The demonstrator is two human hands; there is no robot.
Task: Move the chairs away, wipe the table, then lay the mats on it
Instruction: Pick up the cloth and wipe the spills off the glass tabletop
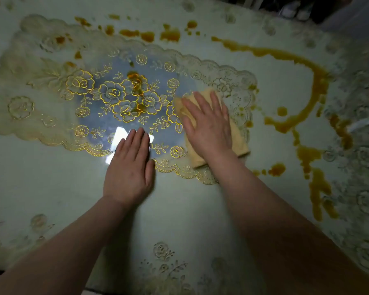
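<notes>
The worktop (51,188) is pale green with faint rose prints, seen from above. A mat (51,86) — clear plastic with gold-outlined roses and a scalloped lace border — lies flat across its left and middle part, toward the far edge.

The right hand (207,122) lies flat on a folded yellow cloth (239,145), fingers straight and slightly spread, pressing it down; nothing is pinched. The cloth sits on the right end of the mat, its near corner hanging over the mat's scalloped border onto the bare worktop.

The left hand (130,169) rests palm-down with fingers straight and close together. Its fingertips lie on the near border of the mat, just left of the cloth; its palm is on the worktop. A bright glare shows on the mat beside these fingers.

Brown-orange spills (315,81) mark the surface — a broken row of blots along the far edge behind the mat, a long curved streak sweeping toward the right edge, and more blots running down the right side toward the near edge. A few smaller blots sit on the mat itself, among the roses.
</notes>
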